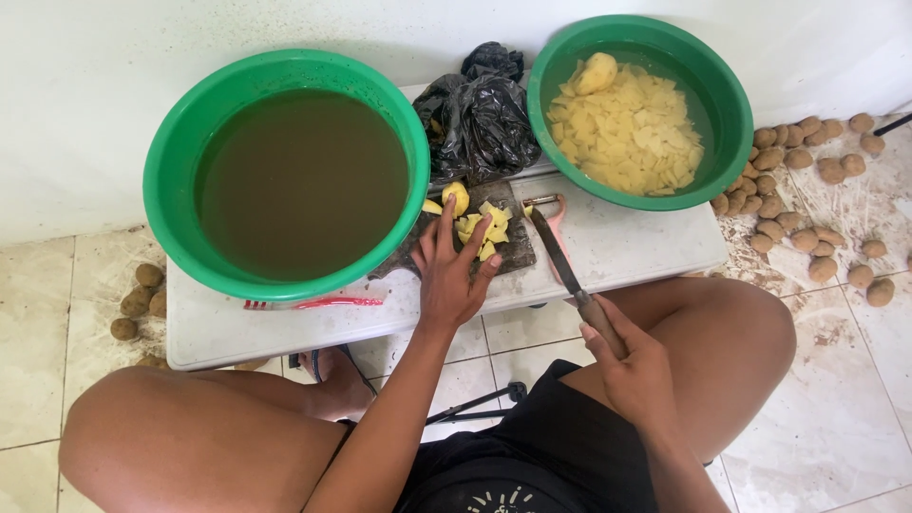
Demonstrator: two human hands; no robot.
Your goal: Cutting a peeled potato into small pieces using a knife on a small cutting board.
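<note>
1. Two hands are at work over a small dark cutting board (pixel 508 249) on the low white surface (pixel 627 242). The step in hand looks like slicing peeled potato.
2. The left hand (pixel 448 275) lies spread, fingers stretched flat onto the pile of yellow potato slices (pixel 483 231), touching them. A rounder uncut potato piece (pixel 457 197) sits just beyond the fingertips.
3. The right hand (pixel 632 366) is closed around the handle of a knife (pixel 560 258), held off the surface's near edge above the thigh. The blade points up toward the board, its tip just right of the slices.
4. Judging from this, the next move calls for a steady hold on the slices, with the left fingertips kept clear of the edge.
5. A peeler (pixel 551 206) lies just beside the board, on its right.
6. Behind stand a green basin of murky water (pixel 285 171), a black plastic bag (pixel 480 119), and a green basin of cut potato (pixel 638 109).
7. Unpeeled potatoes (pixel 807 190) lie scattered on the tiled floor, well apart from both hands.
</note>
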